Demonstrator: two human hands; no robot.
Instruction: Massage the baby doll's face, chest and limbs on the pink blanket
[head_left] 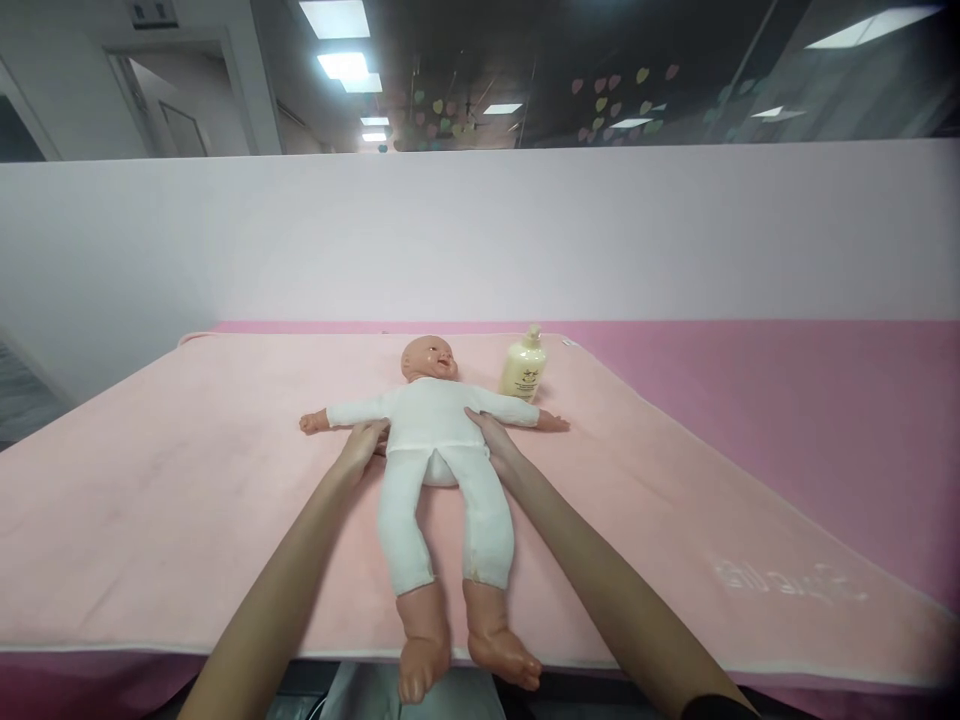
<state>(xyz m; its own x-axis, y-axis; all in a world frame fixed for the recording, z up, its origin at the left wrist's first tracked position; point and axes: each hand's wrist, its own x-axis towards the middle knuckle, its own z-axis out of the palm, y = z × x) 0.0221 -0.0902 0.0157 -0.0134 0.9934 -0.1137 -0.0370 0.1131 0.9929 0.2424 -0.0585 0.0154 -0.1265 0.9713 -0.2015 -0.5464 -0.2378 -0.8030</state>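
A baby doll (431, 420) with a white cloth body lies on its back, head toward the far side and arms spread wide. Its feet hang over the near edge of the pink towel (225, 480). My left hand (366, 442) holds the doll's waist from the left, fingers partly tucked beneath it. On the other side, my right hand (493, 436) grips the waist, thumb on the front and the other fingers mostly hidden. Just beyond the doll's right-hand arm stands a pale yellow pump bottle (523, 366).
Under the towel is a pink padded surface (750, 410), backed by a low white wall (480, 235). The towel's near edge (352, 656) lies close to my lap. Dark glass (465, 60) with reflections and heart stickers rises above the wall.
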